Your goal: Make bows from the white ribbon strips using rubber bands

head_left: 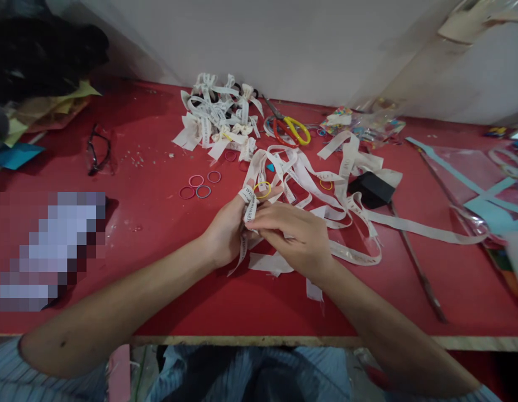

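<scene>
A white ribbon printed with dark letters [251,207] is looped round the thumb side of my left hand [225,231], its tail hanging below the palm. Near the left fingertips sits a yellow elastic band [262,190]. My right hand [298,234] is closed, pinching the ribbon against the left palm with thumb and forefinger; its fingers partly cover the left palm. Just beyond both hands lies a tangle of loose white ribbon [300,167]. To the left, several small elastic bands [196,181] in pink and blue rest on the red table [158,223].
Ribbon bows [219,111] are heaped at the back, beside yellow-and-red-handled scissors [290,125]. A black block [371,188] and a thin rod [418,268] lie right. Glasses [98,148] and a pixelated flat object [53,251] lie left. Plastic packets [363,125] stand along the wall.
</scene>
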`<act>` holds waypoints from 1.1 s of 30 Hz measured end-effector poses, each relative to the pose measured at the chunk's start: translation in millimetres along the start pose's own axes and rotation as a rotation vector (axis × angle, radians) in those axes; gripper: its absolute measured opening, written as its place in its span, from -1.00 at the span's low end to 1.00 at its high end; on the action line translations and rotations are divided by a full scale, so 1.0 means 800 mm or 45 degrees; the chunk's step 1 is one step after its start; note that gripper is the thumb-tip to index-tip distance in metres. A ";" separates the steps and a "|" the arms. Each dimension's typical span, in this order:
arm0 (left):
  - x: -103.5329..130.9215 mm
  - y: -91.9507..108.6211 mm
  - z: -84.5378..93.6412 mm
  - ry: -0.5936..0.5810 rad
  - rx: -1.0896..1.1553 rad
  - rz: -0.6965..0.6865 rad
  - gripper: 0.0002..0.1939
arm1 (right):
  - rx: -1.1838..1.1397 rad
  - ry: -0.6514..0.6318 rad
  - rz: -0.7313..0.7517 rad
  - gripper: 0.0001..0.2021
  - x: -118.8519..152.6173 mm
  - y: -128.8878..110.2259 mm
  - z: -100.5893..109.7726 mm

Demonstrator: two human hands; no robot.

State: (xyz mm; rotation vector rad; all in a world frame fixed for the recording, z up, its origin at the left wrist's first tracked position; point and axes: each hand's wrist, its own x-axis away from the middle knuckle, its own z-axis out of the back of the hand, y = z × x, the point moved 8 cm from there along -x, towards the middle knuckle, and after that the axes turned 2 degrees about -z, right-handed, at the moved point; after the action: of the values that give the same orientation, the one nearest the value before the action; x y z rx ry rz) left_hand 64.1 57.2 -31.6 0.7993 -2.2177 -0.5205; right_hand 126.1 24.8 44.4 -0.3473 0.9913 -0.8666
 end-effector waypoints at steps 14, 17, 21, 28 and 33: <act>-0.003 -0.001 0.008 0.053 -0.123 -0.119 -0.74 | 0.070 0.096 -0.160 -0.83 -0.002 0.016 0.008; -0.001 0.009 0.002 0.044 -0.163 -0.248 -0.71 | 0.144 0.139 -0.235 -0.81 0.002 0.022 0.011; 0.003 0.018 -0.008 -0.042 -0.172 -0.372 -0.58 | 0.117 0.137 -0.250 -0.81 0.003 0.022 0.009; 0.006 0.016 -0.012 -0.089 -0.131 -0.303 -0.55 | 0.076 0.125 -0.307 -0.84 0.007 0.025 0.001; 0.002 0.009 -0.004 0.008 -0.018 -0.223 -0.62 | 0.127 0.254 -0.365 -0.78 0.009 0.029 0.006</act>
State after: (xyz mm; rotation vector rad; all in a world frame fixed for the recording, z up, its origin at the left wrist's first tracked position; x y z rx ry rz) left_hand 62.4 60.9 -24.2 0.9918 -2.1471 -0.6156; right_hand 143.1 32.9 28.4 -0.3269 1.0933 -1.2252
